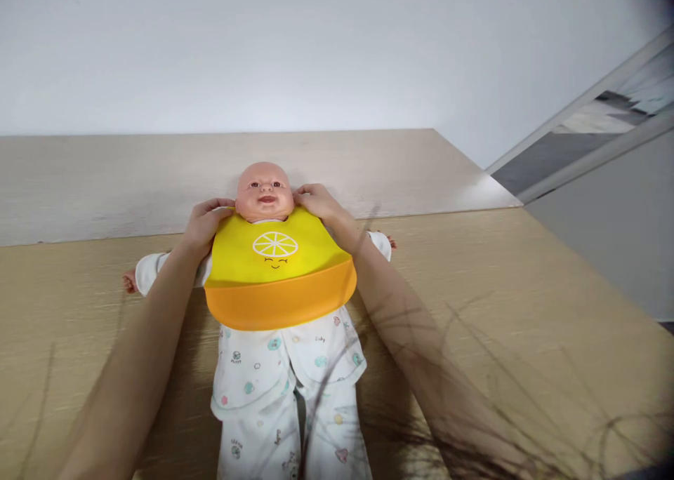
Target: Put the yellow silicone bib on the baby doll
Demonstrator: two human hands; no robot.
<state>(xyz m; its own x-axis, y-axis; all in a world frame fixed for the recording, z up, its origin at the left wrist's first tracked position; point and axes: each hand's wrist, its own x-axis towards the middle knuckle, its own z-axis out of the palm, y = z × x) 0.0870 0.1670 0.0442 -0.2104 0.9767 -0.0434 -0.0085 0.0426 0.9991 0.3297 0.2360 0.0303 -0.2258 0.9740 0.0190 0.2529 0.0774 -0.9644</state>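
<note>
A baby doll (266, 184) lies on its back, dressed in a white printed outfit (258, 378). Over its chest spreads a yellow bib (247, 248) with a lemon-slice print and an orange catch pocket (281, 297) along the bottom. My left hand (207, 222) grips the bib's upper left corner beside the doll's neck. On the other side, my right hand (319, 203) is closed at the bib's upper right corner. The fingertips of both hands are partly tucked behind the neck, where the bib's ends are hidden. The doll's arms stretch out to the sides.
Beneath the doll is a wooden table (458, 276), with a paler board strip (121, 185) behind it along the white wall (236, 52). The table's right edge slants down at the right. Dark hair strands (474, 325) blur across the lower right.
</note>
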